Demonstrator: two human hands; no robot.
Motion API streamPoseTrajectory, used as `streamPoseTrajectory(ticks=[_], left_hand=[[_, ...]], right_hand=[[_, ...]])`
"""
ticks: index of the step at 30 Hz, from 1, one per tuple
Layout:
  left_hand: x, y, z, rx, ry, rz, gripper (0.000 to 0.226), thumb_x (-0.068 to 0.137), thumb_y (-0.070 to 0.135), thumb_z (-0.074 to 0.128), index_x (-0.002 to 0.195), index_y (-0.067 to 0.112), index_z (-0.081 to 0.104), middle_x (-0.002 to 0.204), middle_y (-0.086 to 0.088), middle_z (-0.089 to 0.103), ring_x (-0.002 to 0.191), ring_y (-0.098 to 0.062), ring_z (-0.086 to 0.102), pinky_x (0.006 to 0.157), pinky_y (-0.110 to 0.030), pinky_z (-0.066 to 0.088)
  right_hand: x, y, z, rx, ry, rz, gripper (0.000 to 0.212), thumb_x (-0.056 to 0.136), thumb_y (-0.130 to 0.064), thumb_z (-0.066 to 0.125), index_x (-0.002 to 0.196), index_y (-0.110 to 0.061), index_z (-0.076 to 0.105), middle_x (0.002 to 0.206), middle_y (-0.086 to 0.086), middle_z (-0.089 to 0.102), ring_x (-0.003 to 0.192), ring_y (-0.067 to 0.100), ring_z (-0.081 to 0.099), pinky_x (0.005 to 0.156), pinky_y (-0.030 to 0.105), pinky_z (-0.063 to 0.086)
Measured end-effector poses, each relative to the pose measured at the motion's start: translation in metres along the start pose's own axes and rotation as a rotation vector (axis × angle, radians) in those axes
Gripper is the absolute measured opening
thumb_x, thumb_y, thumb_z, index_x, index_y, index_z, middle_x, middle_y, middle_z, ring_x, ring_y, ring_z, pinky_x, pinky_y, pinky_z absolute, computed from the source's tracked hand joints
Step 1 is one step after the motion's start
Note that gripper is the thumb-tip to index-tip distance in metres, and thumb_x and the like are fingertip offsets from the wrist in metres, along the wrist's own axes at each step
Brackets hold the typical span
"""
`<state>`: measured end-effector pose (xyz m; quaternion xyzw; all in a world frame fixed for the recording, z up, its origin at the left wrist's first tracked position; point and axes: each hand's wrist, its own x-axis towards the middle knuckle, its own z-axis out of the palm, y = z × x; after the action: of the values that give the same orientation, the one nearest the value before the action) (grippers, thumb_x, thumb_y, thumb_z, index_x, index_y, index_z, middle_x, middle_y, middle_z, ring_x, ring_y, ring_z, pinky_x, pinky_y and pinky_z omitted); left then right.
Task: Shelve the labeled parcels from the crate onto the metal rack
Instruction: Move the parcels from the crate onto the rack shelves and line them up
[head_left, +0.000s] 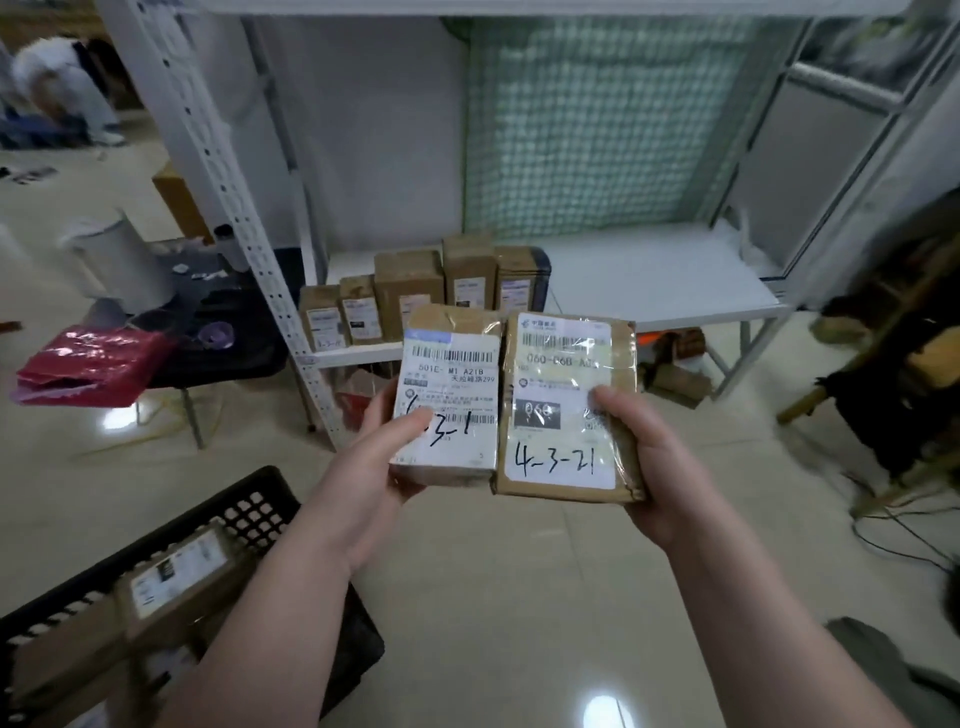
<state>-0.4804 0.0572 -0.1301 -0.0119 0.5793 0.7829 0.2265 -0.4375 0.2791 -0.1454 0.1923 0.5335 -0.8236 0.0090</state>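
left grip (384, 467) and right grip (660, 467) are bare, as are both forearms (280, 623) (grey-green trouser cloth (883, 675) at lower right).

Held forward side by side: the left hand (382, 460) grips a small brown cardboard parcel (449, 374), thumb on top, fingers underneath; the right hand (657, 462) grips a larger brown cardboard parcel (563, 364) likewise.

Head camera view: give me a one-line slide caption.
Left hand holds one labeled parcel, right hand the parcel marked 4-3-21, before the metal rack where five parcels stand.
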Motion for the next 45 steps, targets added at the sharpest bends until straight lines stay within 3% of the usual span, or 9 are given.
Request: streamPoseTrajectory(ticks=[11,15,17,19,24,28,32,36,45], left_hand=[[0.062,-0.034,0.059,0.041,-0.057,-0.285,0.039,0.09,0.01,0.047,0.127,0.021,0.053,0.108,-0.007,0.072,0.086,-0.02,0.068,0.067,-0.033,0.046],[0.099,-0.034,0.072,0.004,-0.047,-0.36,0.028,0.093,0.018,0.045,0.114,0.015,0.062,0.106,-0.009,0.073,0.091,-0.023,0.067,0.075,-0.034,0.046],[0.125,-0.032,0.076,-0.008,-0.044,-0.378,0.026,0.093,0.026,0.046,0.107,0.017,0.066,0.105,-0.007,0.073,0.095,-0.023,0.066,0.084,-0.036,0.043],[0.155,-0.029,0.078,-0.041,-0.014,-0.388,0.027,0.093,0.032,0.049,0.106,0.018,0.068,0.106,-0.006,0.073,0.1,-0.024,0.065,0.091,-0.039,0.041],[0.233,-0.011,0.072,-0.156,0.08,-0.386,0.028,0.088,0.02,0.054,0.114,0.015,0.062,0.108,-0.01,0.072,0.105,-0.028,0.064,0.094,-0.047,0.045],[0.287,0.004,0.075,-0.114,0.017,-0.402,0.043,0.072,0.003,0.053,0.114,0.011,0.059,0.111,-0.012,0.07,0.106,-0.028,0.063,0.098,-0.047,0.044],[0.335,0.009,0.084,-0.125,0.014,-0.398,0.042,0.071,-0.009,0.05,0.107,0.01,0.062,0.109,-0.012,0.071,0.103,-0.029,0.064,0.089,-0.044,0.048],[0.373,0.001,0.106,-0.112,-0.018,-0.431,0.04,0.068,-0.003,0.054,0.106,0.009,0.062,0.099,-0.012,0.074,0.098,-0.029,0.066,0.082,-0.045,0.05],[0.478,-0.044,0.183,0.058,0.081,-0.341,0.042,0.084,-0.014,0.053,0.114,0.013,0.059,0.109,-0.013,0.071,0.098,-0.028,0.068,0.078,-0.038,0.055]], right_hand=[[0.01,0.007,-0.084,0.094,0.178,0.099,0.038,0.091,-0.017,0.062,0.128,-0.01,0.054,0.11,0.013,0.073,0.096,0.031,0.072,0.071,0.04,0.062],[0.04,-0.002,-0.1,0.078,0.223,0.1,0.044,0.089,-0.013,0.065,0.131,-0.011,0.052,0.108,0.012,0.074,0.094,0.03,0.073,0.066,0.038,0.061],[0.063,-0.009,-0.108,0.055,0.241,0.099,0.05,0.087,-0.013,0.066,0.134,-0.014,0.05,0.108,0.009,0.074,0.095,0.029,0.073,0.074,0.042,0.061],[0.089,-0.017,-0.116,0.019,0.258,0.097,0.058,0.085,-0.012,0.068,0.138,-0.018,0.046,0.109,0.007,0.075,0.093,0.027,0.073,0.08,0.042,0.058],[0.166,-0.041,-0.126,-0.006,0.31,0.112,0.06,0.083,-0.006,0.068,0.138,-0.018,0.047,0.099,0.007,0.076,0.079,0.023,0.07,0.064,0.034,0.053],[0.209,-0.056,-0.132,0.026,0.343,0.107,0.055,0.082,-0.001,0.068,0.132,-0.018,0.05,0.104,0.01,0.074,0.091,0.028,0.068,0.077,0.043,0.055],[0.237,-0.067,-0.147,0.023,0.381,0.132,0.043,0.081,0.005,0.065,0.118,-0.016,0.056,0.107,0.013,0.071,0.094,0.028,0.065,0.079,0.045,0.052],[0.267,-0.08,-0.179,-0.015,0.392,0.161,0.049,0.078,0.007,0.067,0.122,-0.011,0.059,0.113,0.013,0.072,0.099,0.029,0.068,0.076,0.043,0.054],[0.376,-0.118,-0.281,-0.06,0.329,0.203,0.052,0.076,0.012,0.068,0.12,-0.013,0.057,0.115,0.012,0.07,0.099,0.028,0.067,0.069,0.041,0.053]])
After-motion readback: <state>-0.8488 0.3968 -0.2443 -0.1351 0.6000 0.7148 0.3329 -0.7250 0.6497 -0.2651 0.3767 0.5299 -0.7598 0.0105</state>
